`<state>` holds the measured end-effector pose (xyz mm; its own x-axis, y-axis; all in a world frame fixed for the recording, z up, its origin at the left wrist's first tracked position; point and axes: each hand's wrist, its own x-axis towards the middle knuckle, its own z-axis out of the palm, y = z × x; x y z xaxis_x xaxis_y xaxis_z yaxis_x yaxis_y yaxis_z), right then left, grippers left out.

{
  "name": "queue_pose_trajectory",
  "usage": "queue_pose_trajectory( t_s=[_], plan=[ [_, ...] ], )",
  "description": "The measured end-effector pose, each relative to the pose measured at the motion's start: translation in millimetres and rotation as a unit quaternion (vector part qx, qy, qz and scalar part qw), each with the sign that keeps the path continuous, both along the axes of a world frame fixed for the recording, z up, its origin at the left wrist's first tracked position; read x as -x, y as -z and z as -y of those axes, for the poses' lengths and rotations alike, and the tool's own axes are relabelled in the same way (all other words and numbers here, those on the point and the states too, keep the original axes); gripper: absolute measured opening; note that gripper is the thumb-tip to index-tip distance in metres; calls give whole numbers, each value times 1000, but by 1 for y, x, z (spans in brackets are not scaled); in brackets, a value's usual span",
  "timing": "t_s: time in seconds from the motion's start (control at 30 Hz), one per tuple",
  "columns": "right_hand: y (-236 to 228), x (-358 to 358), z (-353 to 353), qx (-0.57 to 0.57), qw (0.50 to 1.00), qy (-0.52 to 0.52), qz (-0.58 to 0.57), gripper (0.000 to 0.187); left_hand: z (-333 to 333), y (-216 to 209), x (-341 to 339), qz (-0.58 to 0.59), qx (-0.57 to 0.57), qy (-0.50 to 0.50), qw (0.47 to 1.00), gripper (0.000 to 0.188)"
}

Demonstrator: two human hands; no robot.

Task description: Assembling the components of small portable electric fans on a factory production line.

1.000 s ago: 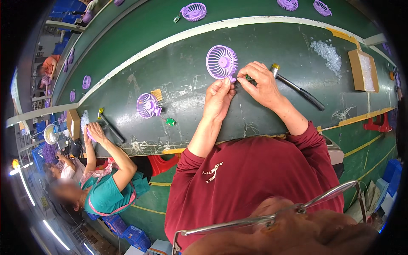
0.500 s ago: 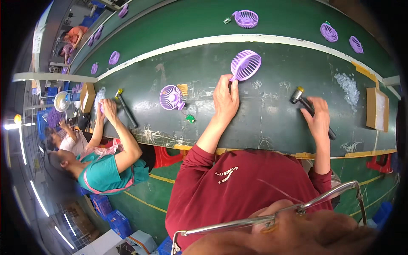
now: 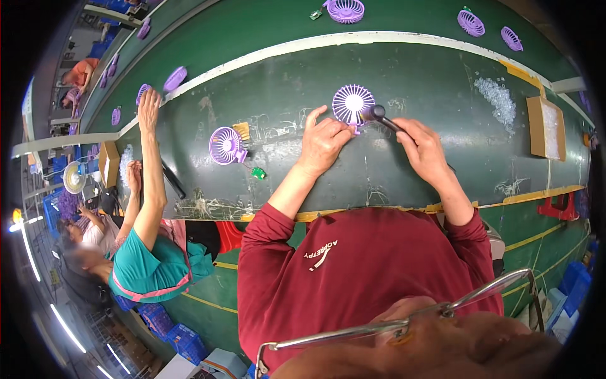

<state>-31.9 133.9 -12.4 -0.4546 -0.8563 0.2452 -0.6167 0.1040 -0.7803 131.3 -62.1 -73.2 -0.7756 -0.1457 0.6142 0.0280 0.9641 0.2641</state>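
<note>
1. The cardboard box (image 3: 538,146) at the right of the surface (image 3: 435,76) is open and holds a mass of small clear pieces; a loose pile of similar pieces (image 3: 497,104) lies near it, on the surface.
2. Another cardboard box (image 3: 108,164) stands at the far left, near a co-worker; its contents cannot be made out.
3. Blue crates (image 3: 187,342) sit on the floor at lower left; what they hold is unclear.
4. The purple fan cage (image 3: 346,98) lies on the surface in front of the person.
5. The left hand (image 3: 325,144) is partly curled, thumb and finger closed at the cage's lower stub, another finger sticking out.
6. The right hand (image 3: 421,146) is wrapped around the hammer (image 3: 386,118), whose head is over the cage's right edge; contact cannot be told.
7. Leftward lie a second purple cage (image 3: 226,145) and a green circuit board (image 3: 259,173).
</note>
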Motion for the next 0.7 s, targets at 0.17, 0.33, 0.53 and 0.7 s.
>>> queue_pose_trajectory(
  t_s=[0.17,0.33,0.53,0.7],
  plan=[
    [-39,-16,20,136,988,8,-71,25,4,2,-7,-6,-30,3,1000,12],
    [16,-1,-9,-63,993,-50,-90,25,5,-5,5,-8,-30,39,999,13],
    [31,0,-44,-91,984,21,-153,28,-2,-16,30,-31,-4,-13,999,16],
    [27,28,-81,6,987,132,-88,18,-18,-51,75,-68,13,-53,996,12]
  ],
)
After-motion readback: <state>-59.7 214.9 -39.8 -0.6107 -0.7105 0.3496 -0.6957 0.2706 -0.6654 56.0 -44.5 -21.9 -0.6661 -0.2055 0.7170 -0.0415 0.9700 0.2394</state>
